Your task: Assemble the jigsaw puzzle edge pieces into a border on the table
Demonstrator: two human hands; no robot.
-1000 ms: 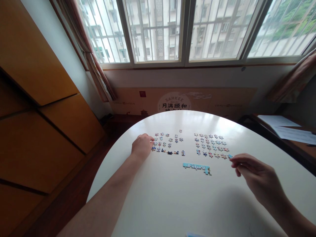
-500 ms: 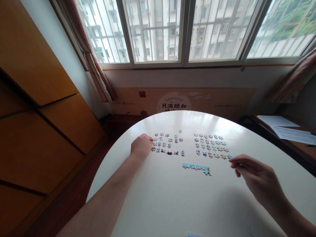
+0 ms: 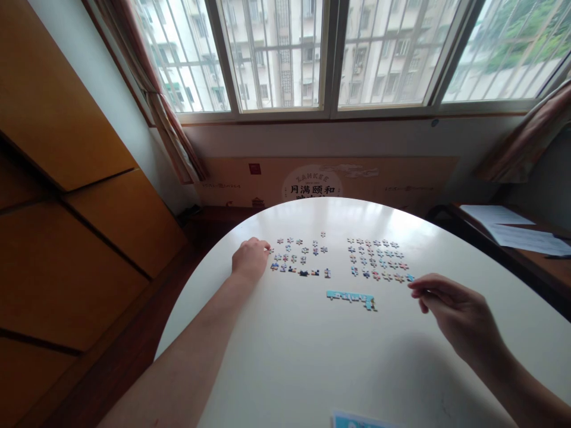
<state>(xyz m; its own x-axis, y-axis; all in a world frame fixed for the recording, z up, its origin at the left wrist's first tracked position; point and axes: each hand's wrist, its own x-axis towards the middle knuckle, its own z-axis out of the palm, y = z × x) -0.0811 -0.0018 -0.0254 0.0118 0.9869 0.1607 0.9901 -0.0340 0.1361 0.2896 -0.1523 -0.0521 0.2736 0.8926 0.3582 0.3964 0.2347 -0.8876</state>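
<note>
My left hand (image 3: pixel 251 259) reaches to the left edge of a group of loose jigsaw pieces, its fingers closed at the tips on a small puzzle piece (image 3: pixel 270 251). At the right end of the other group, the fingertips of my right hand (image 3: pixel 452 306) are pinched together at a bright blue puzzle piece (image 3: pixel 410 277); whether that piece is lifted cannot be made out. Between the hands, closer to me, lies a joined blue strip of puzzle (image 3: pixel 350 296) with a corner on its right. Dark-coloured pieces (image 3: pixel 304 273) form the near row of the left group.
The round white table (image 3: pixel 285 362) carries everything. A blue-edged printed sheet or card (image 3: pixel 359 421) shows at the bottom edge. Papers (image 3: pixel 526 241) and a pen lie on a side table at right. Wooden cabinets (image 3: pixel 66 261) stand left; a barred window is ahead.
The view has shifted slightly, so the table and pieces appear a little higher and further left, and more of the blue-edged sheet shows. Both hands stay by the same pieces.
</note>
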